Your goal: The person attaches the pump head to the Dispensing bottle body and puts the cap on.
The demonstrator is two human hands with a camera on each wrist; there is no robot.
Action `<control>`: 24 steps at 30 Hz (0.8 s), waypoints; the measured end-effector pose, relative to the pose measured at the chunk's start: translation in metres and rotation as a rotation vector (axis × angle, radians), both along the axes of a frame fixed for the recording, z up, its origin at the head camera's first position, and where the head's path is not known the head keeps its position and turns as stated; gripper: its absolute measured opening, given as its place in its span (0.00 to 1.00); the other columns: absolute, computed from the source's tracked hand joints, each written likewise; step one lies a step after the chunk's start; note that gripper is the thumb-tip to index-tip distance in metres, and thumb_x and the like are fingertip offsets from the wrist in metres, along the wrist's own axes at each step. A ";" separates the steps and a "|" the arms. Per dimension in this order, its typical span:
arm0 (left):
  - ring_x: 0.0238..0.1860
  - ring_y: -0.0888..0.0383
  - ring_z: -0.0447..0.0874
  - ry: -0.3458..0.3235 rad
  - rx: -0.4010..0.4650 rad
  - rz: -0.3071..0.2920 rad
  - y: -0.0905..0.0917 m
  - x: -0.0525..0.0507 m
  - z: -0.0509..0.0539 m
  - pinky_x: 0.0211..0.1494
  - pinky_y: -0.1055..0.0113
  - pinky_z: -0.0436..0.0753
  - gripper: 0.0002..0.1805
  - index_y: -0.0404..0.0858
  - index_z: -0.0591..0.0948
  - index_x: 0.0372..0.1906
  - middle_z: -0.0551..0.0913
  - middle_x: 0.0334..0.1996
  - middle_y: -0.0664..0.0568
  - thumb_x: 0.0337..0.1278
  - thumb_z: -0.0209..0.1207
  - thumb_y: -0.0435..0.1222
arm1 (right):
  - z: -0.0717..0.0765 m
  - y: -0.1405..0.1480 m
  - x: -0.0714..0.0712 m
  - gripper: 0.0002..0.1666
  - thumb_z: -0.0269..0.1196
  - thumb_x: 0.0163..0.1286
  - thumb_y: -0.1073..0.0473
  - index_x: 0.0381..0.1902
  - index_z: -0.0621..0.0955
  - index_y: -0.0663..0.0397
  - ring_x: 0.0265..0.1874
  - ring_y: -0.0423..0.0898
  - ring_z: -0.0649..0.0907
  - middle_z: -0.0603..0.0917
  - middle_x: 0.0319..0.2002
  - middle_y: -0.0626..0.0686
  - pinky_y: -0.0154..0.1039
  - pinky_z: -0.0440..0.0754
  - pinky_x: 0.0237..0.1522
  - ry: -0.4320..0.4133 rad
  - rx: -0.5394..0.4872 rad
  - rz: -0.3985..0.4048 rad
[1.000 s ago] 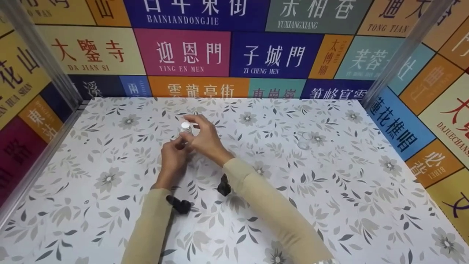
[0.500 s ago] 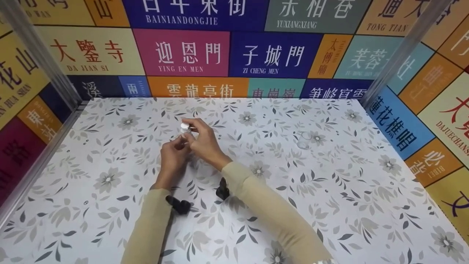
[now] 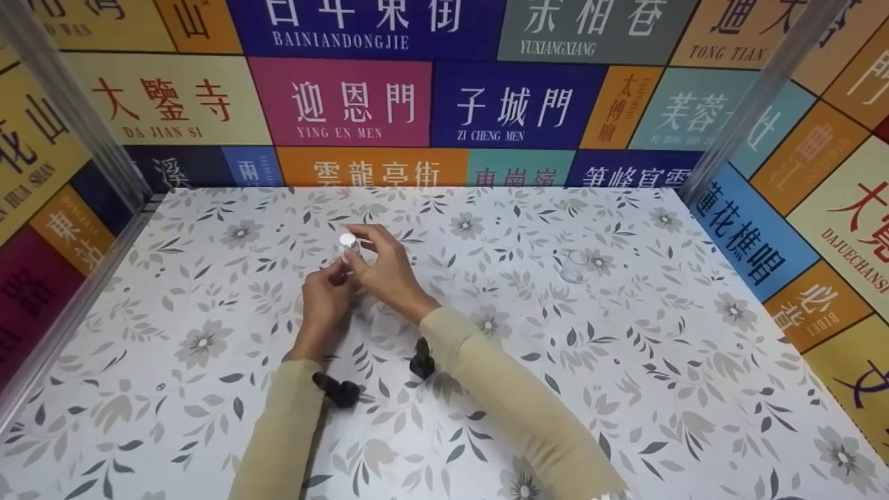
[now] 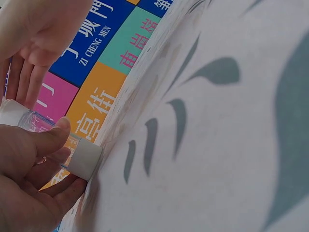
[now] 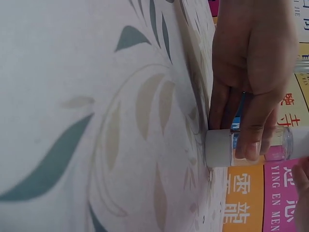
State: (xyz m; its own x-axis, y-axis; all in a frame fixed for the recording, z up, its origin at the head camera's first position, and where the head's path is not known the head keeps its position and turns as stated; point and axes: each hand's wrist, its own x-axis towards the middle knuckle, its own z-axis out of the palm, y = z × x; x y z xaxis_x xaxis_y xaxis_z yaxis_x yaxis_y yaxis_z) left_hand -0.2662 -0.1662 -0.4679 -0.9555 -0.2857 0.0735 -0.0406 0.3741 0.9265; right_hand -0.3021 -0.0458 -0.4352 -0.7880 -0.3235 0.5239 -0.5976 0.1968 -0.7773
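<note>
A small clear bottle (image 4: pixel 41 121) with a white cap (image 3: pixel 348 239) stands upright on the table, on its white bottom end (image 4: pixel 85 158). My left hand (image 3: pixel 326 300) grips the clear body low down, with thumb (image 4: pixel 55 137) and fingers round it. Above it, my right hand (image 3: pixel 390 272) holds the capped top between thumb and index finger. In the right wrist view the left hand (image 5: pixel 256 72) reaches down onto the bottle, while only part of the right thumb (image 5: pixel 300 181) shows at the edge. The right palm (image 4: pixel 43 29) appears at upper left in the left wrist view.
A transparent, cup-like object (image 3: pixel 574 267) rests on the table to the right. White cloth with grey flowers and leaves covers the table (image 3: pixel 625 389). Printed panels (image 3: pixel 340 101) stand along the back and sides. Small black devices (image 3: pixel 337 390) sit at both wrists.
My right index finger has come down closer to the cap. The left hand keeps its grip on the bottle, and the transparent object stays in place.
</note>
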 end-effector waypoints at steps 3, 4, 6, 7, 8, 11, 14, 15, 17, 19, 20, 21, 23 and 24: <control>0.53 0.49 0.87 0.005 0.022 -0.009 0.000 0.000 0.000 0.50 0.67 0.84 0.21 0.39 0.81 0.60 0.86 0.55 0.40 0.62 0.63 0.31 | -0.001 -0.001 0.000 0.23 0.63 0.67 0.69 0.60 0.77 0.65 0.57 0.52 0.83 0.82 0.58 0.61 0.36 0.80 0.62 0.001 -0.019 0.017; 0.52 0.48 0.87 0.009 0.034 -0.013 0.001 -0.001 0.001 0.49 0.67 0.85 0.20 0.39 0.82 0.60 0.86 0.54 0.40 0.62 0.63 0.31 | -0.001 -0.001 0.000 0.23 0.63 0.67 0.69 0.60 0.77 0.64 0.57 0.52 0.84 0.82 0.58 0.61 0.35 0.80 0.62 0.002 -0.020 0.020; 0.51 0.48 0.88 0.022 0.037 -0.015 0.001 -0.001 0.000 0.48 0.69 0.85 0.19 0.37 0.83 0.58 0.87 0.53 0.39 0.61 0.63 0.31 | -0.001 0.000 0.000 0.23 0.63 0.67 0.70 0.60 0.77 0.65 0.56 0.52 0.84 0.82 0.58 0.62 0.33 0.80 0.61 0.003 -0.025 0.024; 0.51 0.47 0.88 0.029 0.034 -0.015 0.001 -0.001 0.000 0.47 0.70 0.85 0.19 0.37 0.83 0.58 0.87 0.52 0.39 0.61 0.63 0.31 | -0.001 0.000 0.000 0.23 0.63 0.67 0.70 0.60 0.77 0.64 0.56 0.52 0.84 0.82 0.58 0.62 0.32 0.80 0.61 0.002 -0.025 0.025; 0.50 0.47 0.88 0.039 0.030 -0.015 0.001 -0.001 0.000 0.46 0.72 0.84 0.19 0.36 0.83 0.57 0.87 0.52 0.38 0.61 0.64 0.30 | -0.001 0.000 0.000 0.23 0.63 0.67 0.70 0.60 0.78 0.64 0.56 0.52 0.85 0.83 0.58 0.62 0.31 0.80 0.61 -0.002 -0.024 0.024; 0.50 0.48 0.87 0.049 0.020 -0.011 0.001 -0.001 -0.001 0.43 0.76 0.81 0.19 0.36 0.84 0.56 0.87 0.51 0.38 0.60 0.65 0.30 | -0.001 0.000 0.001 0.23 0.64 0.67 0.69 0.60 0.78 0.63 0.55 0.51 0.85 0.83 0.58 0.61 0.35 0.81 0.61 -0.022 -0.027 0.020; 0.49 0.49 0.87 0.044 0.031 -0.011 0.000 0.000 -0.002 0.42 0.78 0.80 0.19 0.37 0.84 0.57 0.87 0.51 0.39 0.60 0.65 0.30 | -0.002 0.000 0.001 0.24 0.65 0.67 0.68 0.60 0.78 0.62 0.55 0.50 0.85 0.84 0.57 0.59 0.40 0.82 0.61 -0.041 -0.029 0.019; 0.49 0.50 0.87 0.038 0.034 -0.009 -0.001 0.000 -0.002 0.42 0.78 0.80 0.20 0.37 0.83 0.58 0.87 0.51 0.40 0.59 0.65 0.30 | -0.002 0.000 0.001 0.24 0.66 0.66 0.68 0.60 0.78 0.62 0.55 0.50 0.85 0.84 0.57 0.59 0.41 0.82 0.61 -0.046 -0.030 0.015; 0.50 0.49 0.87 0.029 0.045 -0.007 -0.001 0.001 -0.002 0.42 0.76 0.81 0.20 0.38 0.83 0.58 0.87 0.52 0.40 0.60 0.64 0.30 | -0.003 -0.001 0.001 0.25 0.67 0.65 0.67 0.60 0.78 0.63 0.55 0.50 0.85 0.84 0.56 0.59 0.41 0.82 0.61 -0.047 -0.031 0.010; 0.50 0.48 0.88 0.038 0.010 0.007 -0.001 0.001 -0.001 0.45 0.72 0.83 0.20 0.37 0.84 0.57 0.87 0.51 0.39 0.59 0.64 0.29 | -0.004 -0.002 0.002 0.27 0.69 0.63 0.66 0.60 0.78 0.62 0.56 0.50 0.84 0.84 0.57 0.59 0.38 0.81 0.62 -0.043 -0.029 -0.001; 0.49 0.48 0.88 0.042 -0.008 0.013 -0.001 0.001 -0.001 0.46 0.70 0.83 0.19 0.37 0.85 0.56 0.88 0.50 0.39 0.58 0.64 0.28 | -0.004 -0.002 0.002 0.27 0.69 0.63 0.66 0.60 0.78 0.61 0.57 0.49 0.84 0.84 0.57 0.59 0.37 0.80 0.62 -0.039 -0.026 -0.006; 0.49 0.47 0.88 0.049 -0.026 0.017 -0.001 0.001 -0.001 0.47 0.67 0.83 0.18 0.36 0.85 0.54 0.88 0.49 0.38 0.57 0.63 0.28 | -0.005 -0.002 0.002 0.28 0.70 0.62 0.66 0.60 0.78 0.61 0.57 0.49 0.84 0.84 0.57 0.59 0.35 0.80 0.62 -0.034 -0.024 -0.011; 0.49 0.46 0.88 0.056 -0.052 0.022 0.000 0.002 -0.001 0.51 0.62 0.83 0.18 0.35 0.86 0.53 0.88 0.48 0.38 0.56 0.63 0.28 | -0.005 -0.003 0.002 0.28 0.70 0.62 0.66 0.60 0.78 0.61 0.57 0.50 0.83 0.83 0.57 0.60 0.33 0.79 0.62 -0.019 -0.023 -0.014; 0.50 0.46 0.88 0.056 -0.064 0.023 0.000 0.001 -0.001 0.53 0.62 0.82 0.18 0.35 0.86 0.53 0.88 0.48 0.38 0.56 0.63 0.28 | -0.006 -0.003 0.002 0.28 0.69 0.62 0.66 0.60 0.78 0.61 0.57 0.50 0.83 0.83 0.57 0.61 0.33 0.79 0.62 -0.009 -0.025 -0.014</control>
